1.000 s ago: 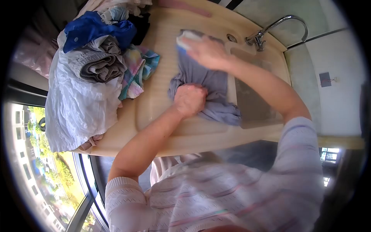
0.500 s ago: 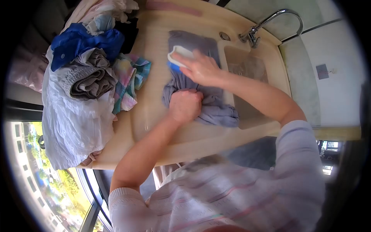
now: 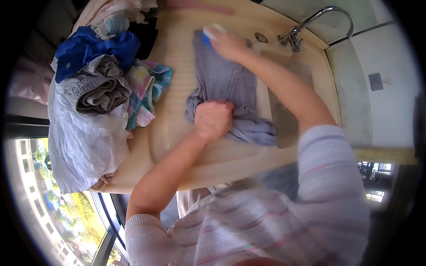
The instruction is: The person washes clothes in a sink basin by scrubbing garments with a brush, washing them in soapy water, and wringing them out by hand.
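A wet grey-purple cloth [image 3: 217, 75] lies spread on the ribbed washboard part of the cream sink top [image 3: 175, 48], its lower end bunched. My left hand [image 3: 214, 119] is closed in a fist on the bunched part. At the cloth's far end, my right hand [image 3: 228, 44] grips a white and blue brush [image 3: 214, 31] and presses it on the fabric. The brush is a little blurred, and its bristles cannot be made out clearly.
A pile of clothes stands at the left: a white garment [image 3: 88, 137], a rolled grey one [image 3: 100, 91], a blue one [image 3: 95, 48] and a checked cloth [image 3: 144, 88]. Right of the cloth is a basin [image 3: 286, 119], with a chrome faucet [image 3: 293, 37] behind it.
My right hand has moved with the brush from the cloth's middle to its far end since half a second ago. My left hand keeps its hold on the bunched part.
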